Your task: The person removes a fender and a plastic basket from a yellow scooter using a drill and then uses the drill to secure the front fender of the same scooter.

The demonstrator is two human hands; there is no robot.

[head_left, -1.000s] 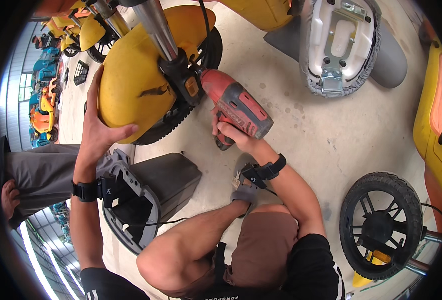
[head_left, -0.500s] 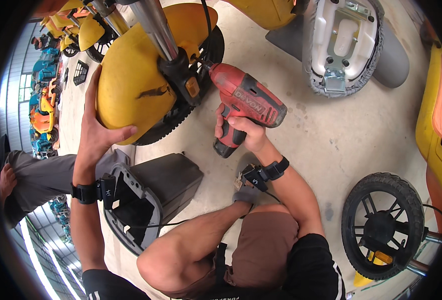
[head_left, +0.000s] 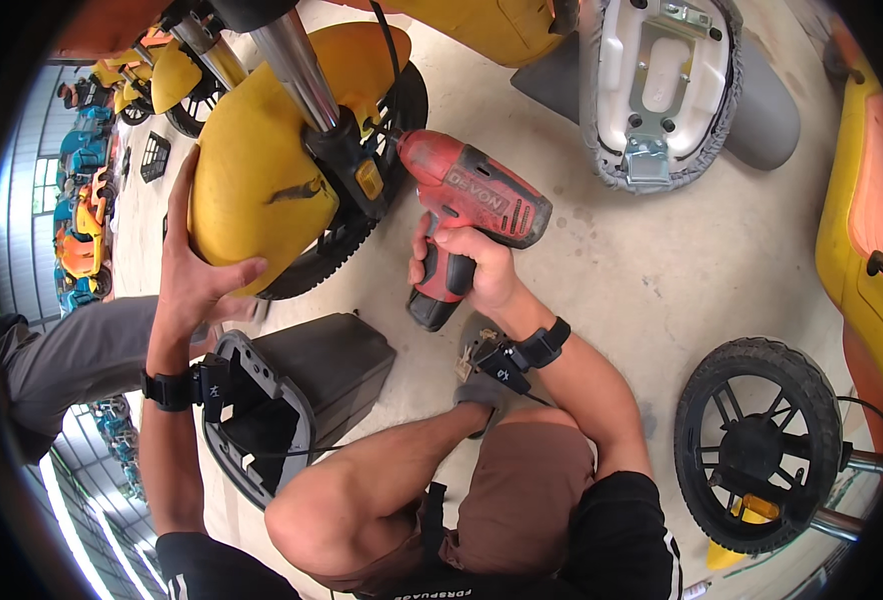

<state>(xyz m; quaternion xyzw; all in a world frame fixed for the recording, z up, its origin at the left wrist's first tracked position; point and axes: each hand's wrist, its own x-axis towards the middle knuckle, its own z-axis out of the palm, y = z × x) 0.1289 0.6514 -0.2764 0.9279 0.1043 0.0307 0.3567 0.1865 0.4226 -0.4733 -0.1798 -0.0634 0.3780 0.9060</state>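
My right hand [head_left: 467, 265] grips the handle of a red cordless drill [head_left: 472, 200], whose nose points left at the black fork bracket [head_left: 354, 170] beside a front wheel [head_left: 387, 150]. My left hand [head_left: 197, 275] presses flat against the lower edge of the yellow mudguard [head_left: 262, 170] over that wheel. A shiny fork tube [head_left: 297, 65] rises from the bracket. Both wrists carry black straps.
A black plastic housing [head_left: 302, 395] lies on the concrete by my left knee. An upturned grey and white seat [head_left: 657, 85] lies at the top right. A loose black wheel [head_left: 757, 440] stands at the right, beside a yellow body panel [head_left: 862, 220]. Another person's grey trouser leg [head_left: 72, 355] is at the left.
My right hand has raised the drill and swung its nose up to the fork bracket. My left hand has stayed on the mudguard.
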